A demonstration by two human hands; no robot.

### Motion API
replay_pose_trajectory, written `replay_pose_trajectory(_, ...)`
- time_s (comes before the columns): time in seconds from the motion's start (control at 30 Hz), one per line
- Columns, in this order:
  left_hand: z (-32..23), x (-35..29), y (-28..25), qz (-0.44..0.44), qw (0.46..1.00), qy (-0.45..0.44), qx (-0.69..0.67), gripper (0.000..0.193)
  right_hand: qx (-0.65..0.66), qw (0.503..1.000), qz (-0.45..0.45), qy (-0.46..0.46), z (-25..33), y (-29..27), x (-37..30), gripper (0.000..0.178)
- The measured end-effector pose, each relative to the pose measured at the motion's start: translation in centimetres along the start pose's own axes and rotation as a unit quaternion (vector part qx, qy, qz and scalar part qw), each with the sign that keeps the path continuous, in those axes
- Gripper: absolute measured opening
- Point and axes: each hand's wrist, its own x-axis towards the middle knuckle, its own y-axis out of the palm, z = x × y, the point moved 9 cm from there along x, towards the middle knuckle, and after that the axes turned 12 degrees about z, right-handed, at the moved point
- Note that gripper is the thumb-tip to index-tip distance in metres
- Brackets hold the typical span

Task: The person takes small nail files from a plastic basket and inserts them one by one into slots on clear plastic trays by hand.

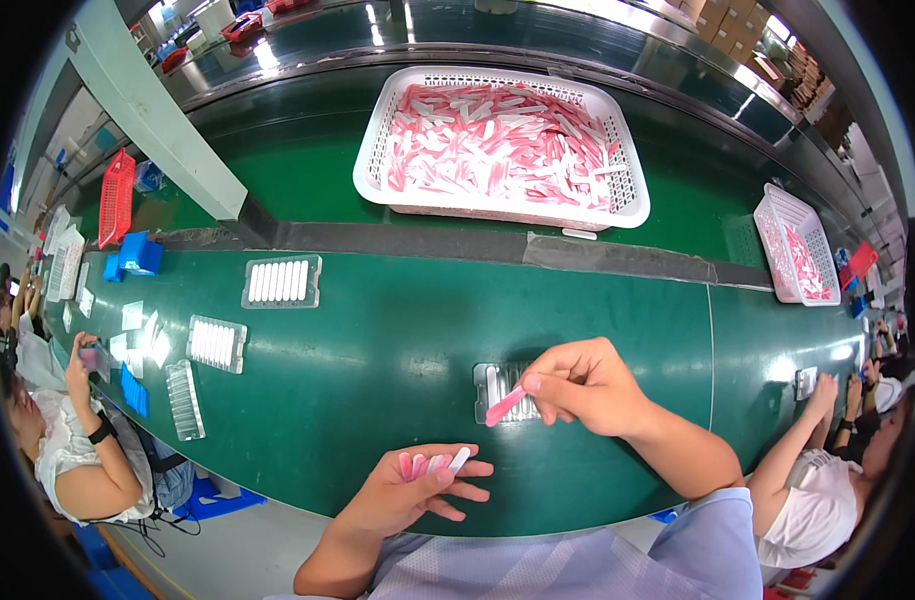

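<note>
My right hand [585, 388] pinches one small pink and white plastic stick [506, 406] between thumb and fingertips. Under it, on the green table, lies a clear slotted tray [483, 378]; a white stick sits in its left end, and my hand hides much of the rest. Lower and to the left, my left hand [410, 492] holds several pink and white sticks [433, 464] fanned out between thumb and palm, its other fingers spread. Beyond both hands, a large white basket [370, 170] is heaped with loose sticks of the same sort.
Filled clear trays [282, 282] of white sticks lie to the left, with another tray [185, 400] nearer a co-worker [88, 440]. Blue boxes [140, 254] and a red basket [117, 198] stand farther left. At right are a smaller white basket [778, 225] and another co-worker [818, 490].
</note>
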Motion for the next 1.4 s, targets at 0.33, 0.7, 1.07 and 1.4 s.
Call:
replay_pose_trajectory(0.33,-1.2,2.0,0.2,0.005,0.995,0.088,0.051,0.032,-0.099,0.986,-0.085,-0.106,0.8,-0.2,-0.1,0.015)
replay_pose_trajectory(0.7,-0.5,0.0,-0.3,-0.068,0.992,0.054,0.090,0.028,-0.005,0.989,-0.128,-0.073,0.3,-4.2,0.0,0.017)
replay_pose_trajectory(1.07,-0.7,0.7,-0.2,-0.062,0.993,0.064,0.079,0.029,-0.212,0.977,0.021,0.009,-0.1,-0.6,0.1,0.007)
replay_pose_trajectory(1.4,-1.2,0.7,0.2,-0.065,0.993,0.070,0.074,0.030,-0.420,0.876,-0.122,-0.203,4.8,-1.1,-0.8,0.006)
